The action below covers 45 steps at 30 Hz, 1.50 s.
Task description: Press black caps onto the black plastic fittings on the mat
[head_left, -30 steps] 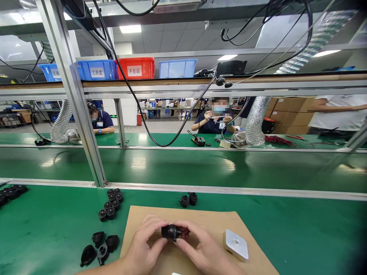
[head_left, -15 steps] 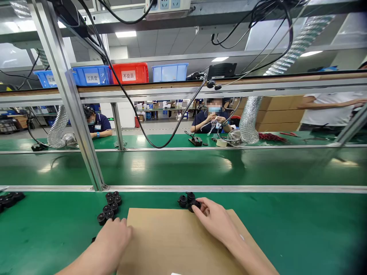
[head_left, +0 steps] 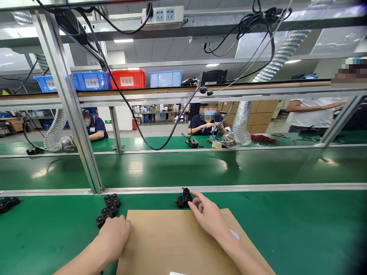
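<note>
A brown cardboard sheet (head_left: 172,240) lies on the green table (head_left: 301,229). At its left edge is my left hand (head_left: 114,233), fingers bent down beside several round black parts (head_left: 110,206); what its fingertips hold, if anything, is hidden. My right hand (head_left: 205,214) is over the sheet's far edge, thumb and forefinger apart, next to a small cluster of black parts (head_left: 184,199). The fingertips are close to the nearest part of that cluster, and nothing is between them. A white piece (head_left: 234,234) shows partly from under my right forearm.
More black parts (head_left: 8,203) sit at the far left. A metal post (head_left: 71,103) rises behind the left parts. Beyond the metal rail (head_left: 229,188) is a green belt surface (head_left: 177,168). A black cable (head_left: 137,130) hangs ahead. People sit and stand across the line.
My right thumb and forefinger have spread apart beside the black cluster, whose parts now stand closer together. My left hand stays at the sheet's edge. The camera view has shifted slightly.
</note>
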Each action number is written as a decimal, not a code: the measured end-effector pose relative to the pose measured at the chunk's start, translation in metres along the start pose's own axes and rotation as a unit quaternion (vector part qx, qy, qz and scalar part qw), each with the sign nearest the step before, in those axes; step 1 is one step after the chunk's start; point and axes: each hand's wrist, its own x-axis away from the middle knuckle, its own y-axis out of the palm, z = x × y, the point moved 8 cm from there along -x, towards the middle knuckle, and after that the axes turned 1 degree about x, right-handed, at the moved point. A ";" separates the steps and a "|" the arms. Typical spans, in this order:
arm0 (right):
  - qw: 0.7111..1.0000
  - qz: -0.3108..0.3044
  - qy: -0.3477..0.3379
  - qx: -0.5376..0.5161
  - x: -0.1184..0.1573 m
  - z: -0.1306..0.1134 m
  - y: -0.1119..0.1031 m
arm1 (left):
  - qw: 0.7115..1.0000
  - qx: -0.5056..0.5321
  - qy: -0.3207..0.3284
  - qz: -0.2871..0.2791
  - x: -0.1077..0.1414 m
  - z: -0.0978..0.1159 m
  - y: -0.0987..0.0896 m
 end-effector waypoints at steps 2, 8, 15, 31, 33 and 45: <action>0.999 -0.028 -0.013 -0.030 0.011 -0.013 0.003 | 0.999 0.036 0.001 0.038 0.002 0.003 -0.009; 0.881 -0.305 0.007 -0.361 0.073 -0.075 0.073 | 0.912 0.224 0.236 0.250 0.005 0.074 -0.013; 0.858 -0.298 0.023 -0.416 0.082 -0.079 0.088 | 0.880 0.187 0.321 0.296 0.002 0.086 -0.006; 0.962 -0.246 -0.036 -0.110 0.065 -0.049 0.077 | 0.975 0.155 -0.073 0.142 -0.063 -0.084 0.013; 0.961 -0.251 -0.050 -0.103 0.064 -0.055 0.073 | 0.972 0.152 -0.092 0.152 -0.062 -0.086 0.013; 0.952 -0.239 -0.033 -0.188 0.061 -0.057 0.071 | 0.972 0.174 -0.054 0.152 -0.070 -0.079 0.018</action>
